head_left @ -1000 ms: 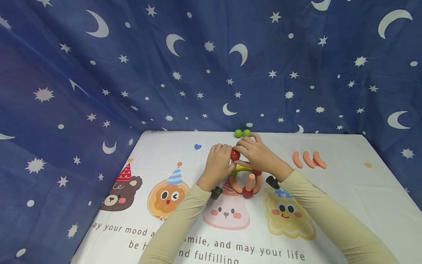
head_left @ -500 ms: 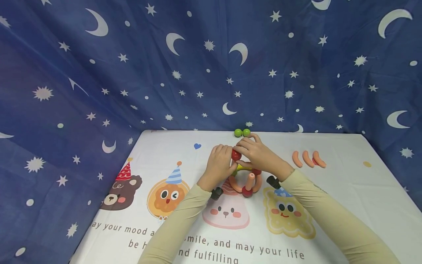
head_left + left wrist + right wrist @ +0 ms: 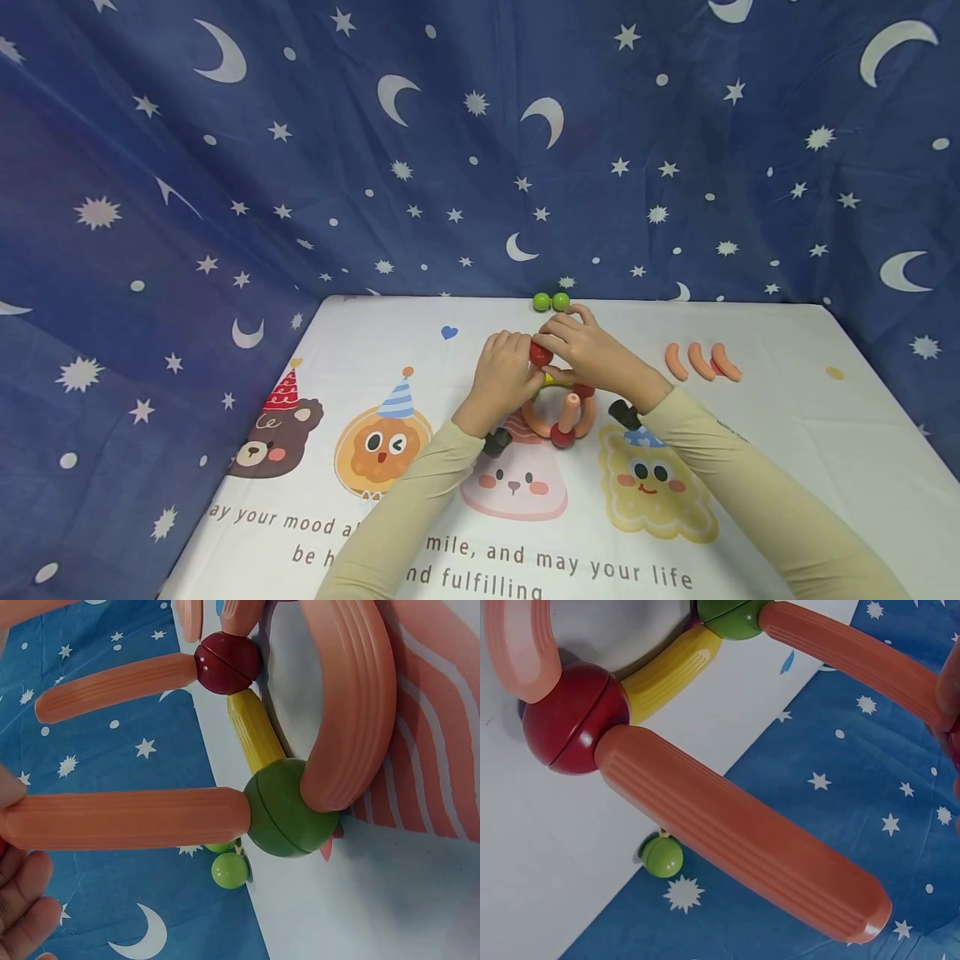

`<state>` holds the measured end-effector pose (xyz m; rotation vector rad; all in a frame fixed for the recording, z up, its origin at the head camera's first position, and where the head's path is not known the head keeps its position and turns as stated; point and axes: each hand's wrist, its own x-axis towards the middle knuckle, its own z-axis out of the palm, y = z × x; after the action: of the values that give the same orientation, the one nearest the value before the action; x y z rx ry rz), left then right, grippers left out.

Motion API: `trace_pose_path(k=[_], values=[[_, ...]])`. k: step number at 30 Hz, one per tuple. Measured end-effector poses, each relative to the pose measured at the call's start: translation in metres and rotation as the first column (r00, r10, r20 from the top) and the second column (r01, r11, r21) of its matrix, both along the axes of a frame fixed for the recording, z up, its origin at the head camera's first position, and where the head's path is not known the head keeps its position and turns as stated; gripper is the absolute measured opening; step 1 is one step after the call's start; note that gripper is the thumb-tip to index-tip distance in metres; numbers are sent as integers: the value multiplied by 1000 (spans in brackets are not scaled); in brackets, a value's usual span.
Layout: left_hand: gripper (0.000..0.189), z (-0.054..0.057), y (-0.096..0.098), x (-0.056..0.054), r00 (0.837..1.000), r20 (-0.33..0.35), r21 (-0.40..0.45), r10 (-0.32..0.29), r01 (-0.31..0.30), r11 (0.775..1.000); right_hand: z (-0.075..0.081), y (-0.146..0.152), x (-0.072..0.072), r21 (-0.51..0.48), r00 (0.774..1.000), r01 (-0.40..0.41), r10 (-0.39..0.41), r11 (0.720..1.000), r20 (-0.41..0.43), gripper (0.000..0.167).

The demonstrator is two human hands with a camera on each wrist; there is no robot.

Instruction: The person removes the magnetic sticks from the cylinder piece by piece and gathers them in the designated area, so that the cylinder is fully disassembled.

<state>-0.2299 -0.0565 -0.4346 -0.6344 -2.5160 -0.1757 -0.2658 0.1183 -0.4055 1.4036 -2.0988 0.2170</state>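
Observation:
In the head view, my left hand (image 3: pixel 501 377) and right hand (image 3: pixel 585 350) meet at a red ball (image 3: pixel 540 354) above a ring of toy building pieces. An orange stick (image 3: pixel 135 819) rises from a green ball (image 3: pixel 289 810) on the ring to my left fingers, which pinch its upper end. My right thumb and fingers hold the red ball, partly hidden by both hands. The ring joins curved orange sticks (image 3: pixel 360 697), a yellow stick (image 3: pixel 673 673) and red balls (image 3: pixel 574 720). Two more orange sticks, one being this free-ended stick (image 3: pixel 742 832), stand up from red balls.
Two green balls (image 3: pixel 551 302) lie near the table's back edge. Several curved orange sticks (image 3: pixel 677 363) lie at the right, with a red piece (image 3: pixel 717 369) among them. A printed white cloth (image 3: pixel 787 467) covers the table. Behind hangs a blue star-patterned curtain (image 3: pixel 480 150).
The red ball has shifted slightly to the right and down. My left hand has moved a little to the right with it, while the right hand stays nearly still.

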Motion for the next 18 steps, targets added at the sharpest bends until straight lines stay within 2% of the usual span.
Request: trace_pose_path(k=[18], values=[[25,-1,4,1,1000,14,20,5,-6,1000,5,5,4,21,999,22,-21,1000,-24,43]])
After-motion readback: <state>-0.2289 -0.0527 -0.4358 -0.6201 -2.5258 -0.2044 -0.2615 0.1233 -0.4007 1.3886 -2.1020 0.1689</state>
